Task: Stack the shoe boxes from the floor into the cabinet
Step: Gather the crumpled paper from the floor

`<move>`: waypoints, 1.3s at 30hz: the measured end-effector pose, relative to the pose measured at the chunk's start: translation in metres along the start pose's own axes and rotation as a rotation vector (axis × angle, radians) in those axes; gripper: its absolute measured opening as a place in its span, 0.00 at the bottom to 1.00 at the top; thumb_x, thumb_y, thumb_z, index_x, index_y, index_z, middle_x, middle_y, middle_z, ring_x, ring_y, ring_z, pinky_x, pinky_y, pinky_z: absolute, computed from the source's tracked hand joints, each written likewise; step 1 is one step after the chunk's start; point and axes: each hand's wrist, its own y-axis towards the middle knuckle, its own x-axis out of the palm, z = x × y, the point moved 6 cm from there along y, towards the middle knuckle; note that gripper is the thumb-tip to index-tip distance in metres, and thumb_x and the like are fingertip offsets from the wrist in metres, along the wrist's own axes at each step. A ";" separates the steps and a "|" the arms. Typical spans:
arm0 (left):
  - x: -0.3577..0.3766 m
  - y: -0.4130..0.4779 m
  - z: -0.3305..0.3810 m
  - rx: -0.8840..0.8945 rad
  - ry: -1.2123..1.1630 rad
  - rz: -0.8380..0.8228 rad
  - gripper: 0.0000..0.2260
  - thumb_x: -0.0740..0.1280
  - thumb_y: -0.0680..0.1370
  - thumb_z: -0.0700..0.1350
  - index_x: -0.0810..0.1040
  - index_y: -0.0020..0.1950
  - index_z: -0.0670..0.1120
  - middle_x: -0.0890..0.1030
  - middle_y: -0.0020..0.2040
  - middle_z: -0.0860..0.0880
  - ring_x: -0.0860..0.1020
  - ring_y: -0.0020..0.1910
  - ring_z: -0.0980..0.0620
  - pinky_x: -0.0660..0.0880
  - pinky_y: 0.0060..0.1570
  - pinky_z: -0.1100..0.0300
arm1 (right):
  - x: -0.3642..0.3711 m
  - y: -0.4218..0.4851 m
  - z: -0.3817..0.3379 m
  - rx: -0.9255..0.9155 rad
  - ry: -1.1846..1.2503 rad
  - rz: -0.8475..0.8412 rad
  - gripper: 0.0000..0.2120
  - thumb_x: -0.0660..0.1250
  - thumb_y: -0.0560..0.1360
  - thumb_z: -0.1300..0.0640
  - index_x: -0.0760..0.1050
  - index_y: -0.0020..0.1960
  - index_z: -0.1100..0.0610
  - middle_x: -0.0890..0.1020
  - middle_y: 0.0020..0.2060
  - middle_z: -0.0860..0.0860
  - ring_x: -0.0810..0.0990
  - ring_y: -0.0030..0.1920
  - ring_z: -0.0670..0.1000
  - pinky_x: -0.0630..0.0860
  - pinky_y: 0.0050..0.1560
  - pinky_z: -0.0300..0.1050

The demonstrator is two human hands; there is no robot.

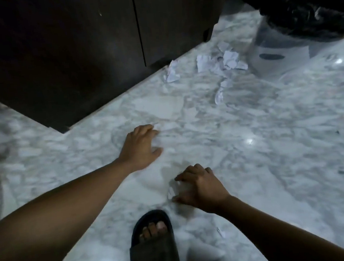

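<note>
- Left hand: fingers loosely spread, holding nothing, over the marble floor.
- Right hand: fingers curled; a pale scrap sits between thumb and forefinger tips, I can't tell if it's gripped.
- Cabinet at 11 o'clock from the left fingertips, apart (doors closed).
- I can't tell where the shoe boxes are.
- Crumpled paper at 1 o'clock.

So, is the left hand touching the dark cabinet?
Apart. The head view shows a strip of bare marble floor between the left hand and the cabinet.
</note>
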 end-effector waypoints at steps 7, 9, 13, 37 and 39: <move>0.010 -0.006 -0.004 0.044 -0.030 0.079 0.31 0.64 0.75 0.62 0.70 0.74 0.47 0.66 0.76 0.46 0.63 0.75 0.44 0.60 0.72 0.48 | -0.001 -0.013 0.020 0.077 -0.056 0.225 0.17 0.61 0.75 0.38 0.81 0.55 0.46 0.76 0.48 0.46 0.75 0.50 0.54 0.65 0.48 0.50; 0.020 -0.011 -0.004 0.052 -0.007 0.051 0.34 0.55 0.76 0.65 0.64 0.77 0.46 0.61 0.79 0.45 0.56 0.79 0.44 0.54 0.75 0.47 | -0.014 -0.030 0.051 0.310 -0.032 0.304 0.21 0.57 0.75 0.38 0.80 0.58 0.46 0.76 0.48 0.48 0.74 0.52 0.56 0.64 0.50 0.51; 0.042 -0.024 -0.006 0.041 0.089 0.016 0.35 0.43 0.79 0.66 0.46 0.82 0.49 0.42 0.82 0.51 0.38 0.80 0.50 0.36 0.76 0.50 | -0.025 -0.083 0.084 0.532 0.039 0.374 0.30 0.52 0.78 0.35 0.68 0.74 0.48 0.74 0.59 0.50 0.70 0.60 0.55 0.65 0.57 0.52; 0.034 0.022 0.013 0.042 0.115 0.061 0.39 0.47 0.75 0.71 0.48 0.82 0.51 0.45 0.82 0.51 0.39 0.80 0.50 0.39 0.76 0.40 | -0.064 0.037 0.157 0.673 0.050 0.391 0.29 0.44 0.85 0.43 0.40 0.82 0.49 0.42 0.81 0.49 0.36 0.80 0.51 0.35 0.77 0.64; 0.029 0.039 0.013 0.075 0.080 0.040 0.42 0.50 0.74 0.74 0.44 0.81 0.53 0.42 0.82 0.53 0.35 0.79 0.52 0.38 0.76 0.41 | -0.083 0.059 0.174 0.681 0.074 0.454 0.30 0.45 0.84 0.44 0.39 0.82 0.50 0.42 0.81 0.49 0.38 0.80 0.51 0.39 0.77 0.66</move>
